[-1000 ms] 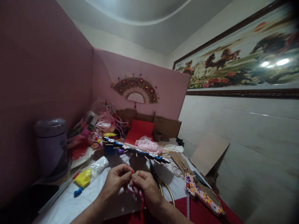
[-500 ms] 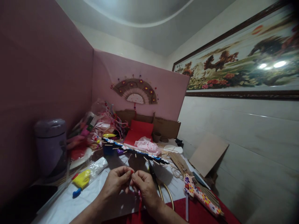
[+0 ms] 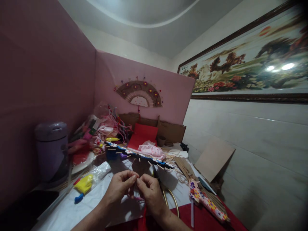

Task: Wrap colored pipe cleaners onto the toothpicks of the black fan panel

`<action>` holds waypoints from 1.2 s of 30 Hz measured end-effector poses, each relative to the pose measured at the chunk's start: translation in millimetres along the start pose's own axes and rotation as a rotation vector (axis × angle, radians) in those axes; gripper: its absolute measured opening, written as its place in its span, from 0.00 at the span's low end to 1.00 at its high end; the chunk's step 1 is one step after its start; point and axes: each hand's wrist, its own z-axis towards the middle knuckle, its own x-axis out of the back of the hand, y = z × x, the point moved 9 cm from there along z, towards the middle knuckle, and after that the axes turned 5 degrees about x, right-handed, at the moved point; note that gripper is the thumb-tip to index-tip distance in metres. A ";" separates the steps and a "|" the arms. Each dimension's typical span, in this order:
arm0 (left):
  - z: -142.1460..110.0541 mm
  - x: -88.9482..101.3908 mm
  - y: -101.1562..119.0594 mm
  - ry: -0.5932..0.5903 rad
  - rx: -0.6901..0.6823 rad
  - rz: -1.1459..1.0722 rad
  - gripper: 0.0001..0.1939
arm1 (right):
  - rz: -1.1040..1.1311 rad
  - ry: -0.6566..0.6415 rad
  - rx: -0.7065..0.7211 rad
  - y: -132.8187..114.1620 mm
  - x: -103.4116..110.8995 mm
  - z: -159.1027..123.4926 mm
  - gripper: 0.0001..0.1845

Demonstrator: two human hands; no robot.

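My left hand [image 3: 122, 184] and my right hand [image 3: 150, 191] meet over the near part of the table, thumbs and forefingers pinched tip to tip. A thin red cord [image 3: 144, 215] hangs beneath my right hand; its upper part is hidden by the fingers. Something pink [image 3: 138, 199] shows between the hands, too small to make out. Close by on the right lie scissors with gold handles [image 3: 174, 200], partly behind my right hand. Beyond the hands, a black piece with blue and white trim and wooden sticks [image 3: 139, 156] is seen nearly edge-on.
Left are a purple canister [image 3: 52, 154] and a bag of yellow clay [image 3: 84, 183]. A flower-patterned piece [image 3: 208, 202] lies on the right. Behind stand red card [image 3: 144, 133], pink cloth [image 3: 151, 149] and cardboard [image 3: 172, 130]. A decorated fan [image 3: 139, 93] hangs on the pink panel.
The red bit seen at my fingertips is now covered. My fingers have shifted slightly, and the red cord hangs a little differently below. The other things stay in place.
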 end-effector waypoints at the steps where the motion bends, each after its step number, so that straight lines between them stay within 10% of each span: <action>1: -0.2 -0.2 0.8 0.002 -0.005 0.011 0.19 | -0.012 0.000 0.005 0.3 -0.2 -0.2 0.20; 36: -0.4 4.4 4.0 0.048 0.022 -0.033 0.21 | -0.381 -0.015 0.285 -37.3 2.1 -8.2 0.14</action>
